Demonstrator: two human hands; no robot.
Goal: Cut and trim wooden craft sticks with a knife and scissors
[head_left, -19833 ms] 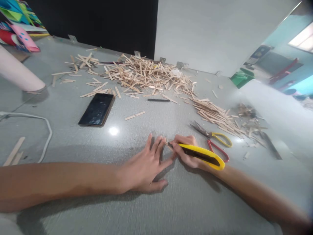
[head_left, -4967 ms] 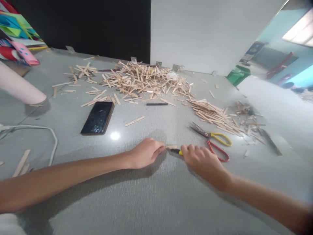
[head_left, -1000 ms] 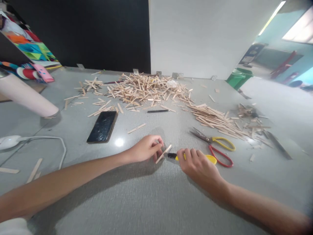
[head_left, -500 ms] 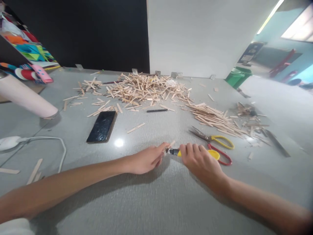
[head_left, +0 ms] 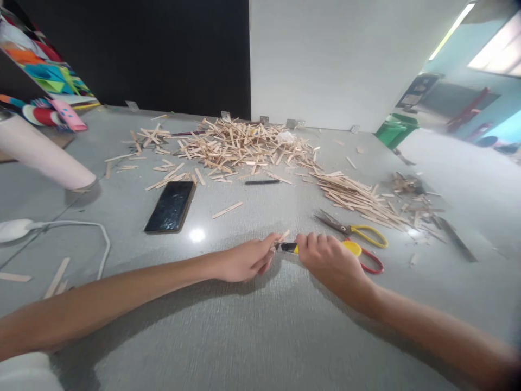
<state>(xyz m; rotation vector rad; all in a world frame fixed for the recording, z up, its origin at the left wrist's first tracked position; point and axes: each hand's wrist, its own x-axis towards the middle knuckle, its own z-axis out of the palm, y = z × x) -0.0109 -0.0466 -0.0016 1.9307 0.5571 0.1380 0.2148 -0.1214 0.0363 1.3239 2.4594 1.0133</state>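
Between the thumb and fingers of my left hand (head_left: 248, 259) is a small wooden craft stick (head_left: 285, 235), its free end poking up past the fingertips. My right hand (head_left: 328, 257) is wrapped around the yellow handle of a utility knife (head_left: 290, 247). The dark blade end of the knife points left and meets the stick at my left fingertips; the exact contact is too small to make out. Just behind my right hand lie scissors (head_left: 348, 230) with one yellow and one red handle loop, blades apart.
A heap of craft sticks (head_left: 244, 144) lies along the back, with a neater pile (head_left: 358, 198) to its right. A phone (head_left: 171, 207), a black pen-like rod (head_left: 262, 182), a white cable (head_left: 77, 222) and a pale cylinder (head_left: 49, 155) surround the work area. A metal blade (head_left: 458, 239) lies far right.
The knife and my right hand have shifted slightly left, closer to my left fingertips. Both hands keep their hold. The whole view has moved a little.
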